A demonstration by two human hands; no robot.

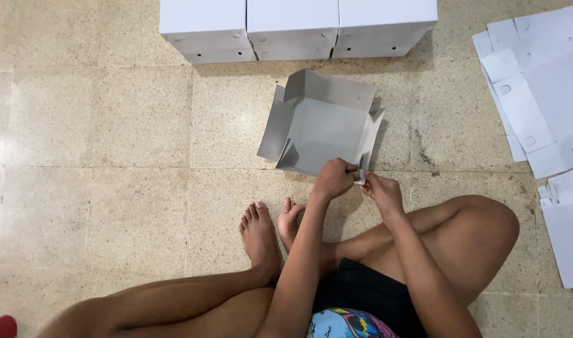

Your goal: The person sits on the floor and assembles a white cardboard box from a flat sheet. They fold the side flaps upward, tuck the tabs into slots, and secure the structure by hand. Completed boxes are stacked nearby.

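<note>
Both hands pinch the near right corner of a half-folded grey box.

The left hand (334, 178) and right hand (380, 189) close on the cardboard box (321, 128), which lies on the tiled floor (98, 125); finished white boxes (293, 25) stand beyond, flat blanks (543, 94) to the right.

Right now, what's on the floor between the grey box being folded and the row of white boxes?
Nothing: in the head view only bare floor tile lies between the grey box and the white boxes.
</note>
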